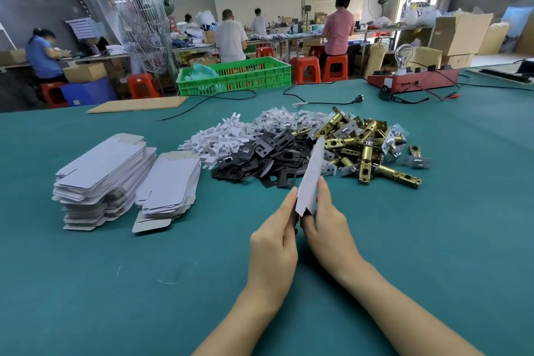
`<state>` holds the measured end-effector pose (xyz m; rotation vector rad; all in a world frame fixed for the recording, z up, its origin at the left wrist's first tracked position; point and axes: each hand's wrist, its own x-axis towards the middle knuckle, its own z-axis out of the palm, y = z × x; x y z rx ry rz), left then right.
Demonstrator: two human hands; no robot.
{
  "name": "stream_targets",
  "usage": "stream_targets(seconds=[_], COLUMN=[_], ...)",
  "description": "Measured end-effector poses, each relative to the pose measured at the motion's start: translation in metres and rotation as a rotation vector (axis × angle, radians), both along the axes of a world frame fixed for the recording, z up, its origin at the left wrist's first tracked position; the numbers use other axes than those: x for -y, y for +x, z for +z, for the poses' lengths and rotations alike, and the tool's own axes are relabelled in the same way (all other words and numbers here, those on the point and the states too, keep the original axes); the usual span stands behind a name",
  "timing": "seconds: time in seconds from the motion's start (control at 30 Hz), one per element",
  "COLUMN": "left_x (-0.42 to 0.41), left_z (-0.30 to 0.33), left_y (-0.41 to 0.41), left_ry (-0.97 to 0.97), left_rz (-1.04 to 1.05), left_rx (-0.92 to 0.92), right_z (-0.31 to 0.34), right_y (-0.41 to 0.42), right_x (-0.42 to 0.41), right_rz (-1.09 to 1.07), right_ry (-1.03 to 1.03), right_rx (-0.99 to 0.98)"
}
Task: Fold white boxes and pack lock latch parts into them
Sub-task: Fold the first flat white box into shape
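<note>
Two hands meet over the green table (115, 283) as you hold one flat white box blank (310, 179) on edge, its long side pointing away from you toward the parts. Your left hand (273, 243) and right hand (329, 228) both keep a pinching grip on its near end, fingers pressed to either face; the blank is not yet opened into a sleeve.

The risk sits in that narrow hold. Squeeze the faces together instead of pushing the edges inward, and the card probably creases off its score lines, leaving a box that will not close square. The far tip hangs just above the black strike plates (260, 159) and close to the brass latch bolts (367, 150), so a forward swing as it pops open could snag it or scatter the heap.

The stacks of flat blanks (107, 170) lie well to your left, beside the white plastic inserts (219, 139); a careless elbow there could fan them across the table.
</note>
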<state>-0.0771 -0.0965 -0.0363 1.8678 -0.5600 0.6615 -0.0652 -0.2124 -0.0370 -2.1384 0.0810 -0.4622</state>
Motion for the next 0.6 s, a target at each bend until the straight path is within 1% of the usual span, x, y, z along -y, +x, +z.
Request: stream_targets(seconds=[0.07,0.1,0.13,0.2,0.23,0.27,0.33,0.4,0.5,0.6], left_x=[-0.002,-0.003,-0.005,-0.007,-0.008,-0.010,-0.012,-0.017,-0.023,-0.027], left_z=[0.002,0.004,0.006,0.011,0.013,0.016,0.020,0.024,0.026,0.027], left_y=[0.002,0.003,0.003,0.005,0.006,0.007,0.011,0.014,0.020,0.024], left_ry=[0.017,-0.003,-0.056,-0.225,-0.322,-0.408,-0.519,-0.583,-0.681,-0.747], left_rz=[-0.085,-0.182,-0.328,-0.652,-0.754,-0.801,-0.789,-0.733,-0.699,-0.699], left_rx=[-0.112,-0.198,-0.315,-0.581,-0.697,-0.778,-0.833,-0.857,-0.881,-0.876], right_z=[0.002,0.005,0.007,0.010,0.011,0.013,0.015,0.014,0.012,0.012], right_y=[-0.002,-0.003,-0.005,-0.008,-0.009,-0.011,-0.012,-0.014,-0.015,-0.015], right_x=[0.001,0.002,0.003,0.004,0.004,0.003,-0.001,-0.005,-0.007,-0.007], right_rz=[0.023,0.036,0.050,0.079,0.110,0.157,0.245,0.281,0.318,0.317], right_ry=[0.045,0.048,0.004,-0.150,-0.178,-0.216,-0.366,-0.446,-0.461,-0.411], right_rx=[0.042,0.071,0.103,0.121,0.131,0.143,0.159,0.151,0.221,0.249])
